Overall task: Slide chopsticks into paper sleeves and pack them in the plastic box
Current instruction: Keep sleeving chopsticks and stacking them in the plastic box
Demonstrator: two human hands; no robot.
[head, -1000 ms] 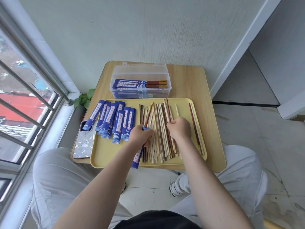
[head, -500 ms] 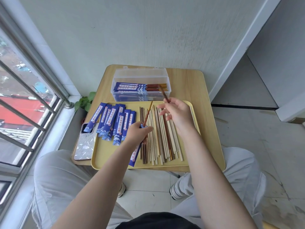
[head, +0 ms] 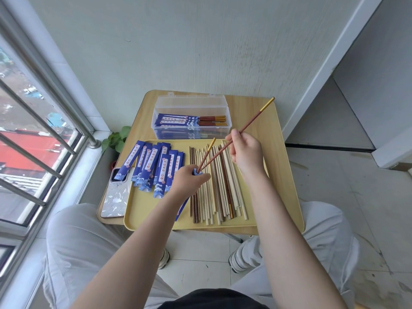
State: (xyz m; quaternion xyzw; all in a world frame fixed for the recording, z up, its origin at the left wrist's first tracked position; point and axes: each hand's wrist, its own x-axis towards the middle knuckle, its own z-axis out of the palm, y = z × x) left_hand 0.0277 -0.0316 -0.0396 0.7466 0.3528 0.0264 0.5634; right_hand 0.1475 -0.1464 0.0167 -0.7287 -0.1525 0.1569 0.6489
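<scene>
Your left hand [head: 189,180] is curled around the open mouth of a blue paper sleeve [head: 197,172], above the middle of the yellow tray [head: 142,210]. The rest of this sleeve goes down under your wrist, and its lower end [head: 181,211] shows near the front edge of the tray. One red-brown chopstick with a gold end [head: 206,156] already stands in the mouth of the sleeve, tilted away from you.

Your right hand [head: 245,152] pinches a second red-brown chopstick [head: 254,120] with the fingertips. Its lower tip touches the mouth of the sleeve at your left hand, and its gold end points up over the far right corner of the small wooden table [head: 278,152].

The loose chopsticks [head: 218,192], pale and dark ones, lie side by side on the right half of the tray. The empty blue sleeves [head: 153,166] lie in a fan on the left half. The clear plastic box [head: 191,118] stands at the far edge of the table, just behind the tray, and holds sleeved chopsticks. A phone [head: 116,195] lies at the left edge of the table, beside the tray.
</scene>
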